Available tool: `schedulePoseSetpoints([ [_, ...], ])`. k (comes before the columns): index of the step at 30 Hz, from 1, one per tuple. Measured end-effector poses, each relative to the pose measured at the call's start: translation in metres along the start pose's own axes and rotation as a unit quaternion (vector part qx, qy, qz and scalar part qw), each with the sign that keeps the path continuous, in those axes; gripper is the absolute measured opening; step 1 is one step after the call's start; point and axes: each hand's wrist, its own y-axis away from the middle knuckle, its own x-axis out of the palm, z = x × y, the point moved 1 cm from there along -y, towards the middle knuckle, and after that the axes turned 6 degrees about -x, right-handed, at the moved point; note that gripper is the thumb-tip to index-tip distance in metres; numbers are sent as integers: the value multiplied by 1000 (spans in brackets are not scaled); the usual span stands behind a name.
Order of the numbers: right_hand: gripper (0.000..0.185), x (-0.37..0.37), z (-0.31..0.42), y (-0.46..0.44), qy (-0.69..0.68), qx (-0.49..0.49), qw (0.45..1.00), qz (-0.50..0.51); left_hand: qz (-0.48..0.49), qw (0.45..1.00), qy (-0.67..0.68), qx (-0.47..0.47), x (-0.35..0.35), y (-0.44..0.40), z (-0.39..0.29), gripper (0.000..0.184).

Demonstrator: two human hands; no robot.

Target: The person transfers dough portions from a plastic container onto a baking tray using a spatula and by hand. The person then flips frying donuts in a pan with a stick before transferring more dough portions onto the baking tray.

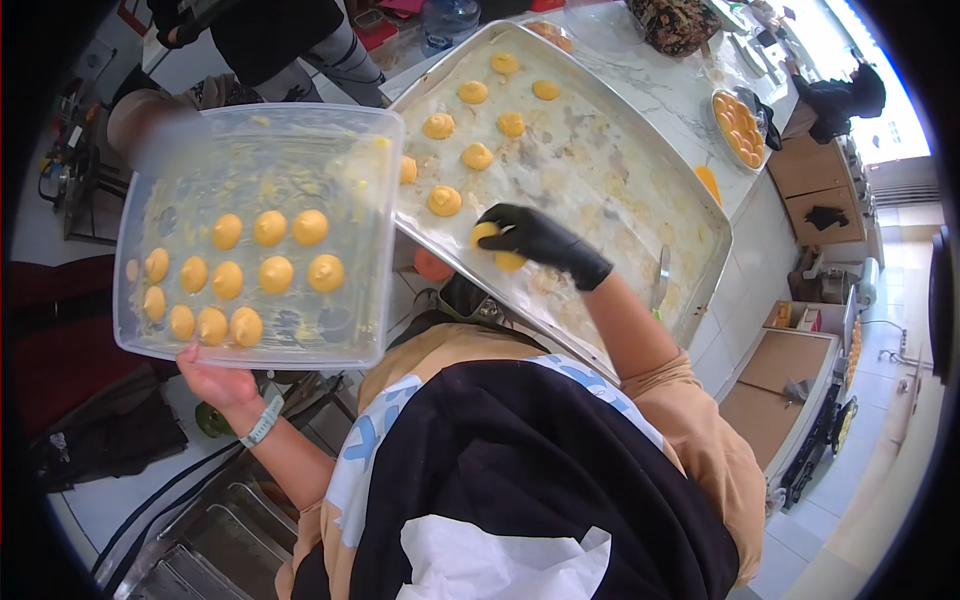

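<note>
My left hand, bare with a pale watch on the wrist, grips the near edge of a clear plastic container. Inside it sit several round, peaked yellow dough mounds, with yellow smears around them. My right hand, in a black glove, pinches a yellow dough mound over the large metal baking tray. Just beside those fingers, partly covered by them, another mound lies on the tray. Several more mounds are spread over the tray's far left part, on a stained, greasy surface.
A knife-like metal blade lies along the tray's right side. Past the tray, the marble table bears an orange scraper, a plate of yellow pieces and a water jug. A person in dark clothes stands at upper left.
</note>
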Motion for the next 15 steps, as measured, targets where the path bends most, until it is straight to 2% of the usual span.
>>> schedulePoseSetpoints([
  [3, 38, 23, 2, -2, 69, -22, 994, -78, -31, 999, -13, 36, 4, 1, -4, 58],
  [6, 43, 24, 4, -2, 146, -109, 973, -145, -58, 996, -23, 58, 10, 2, -7, 59],
  [7, 45, 24, 10, 0, 147, -107, 976, -121, -58, 996, -22, 57, 8, 1, -9, 59],
  [15, 44, 24, 5, 12, 181, -116, 969, -122, -32, 999, -6, 39, 8, 2, -6, 60],
])
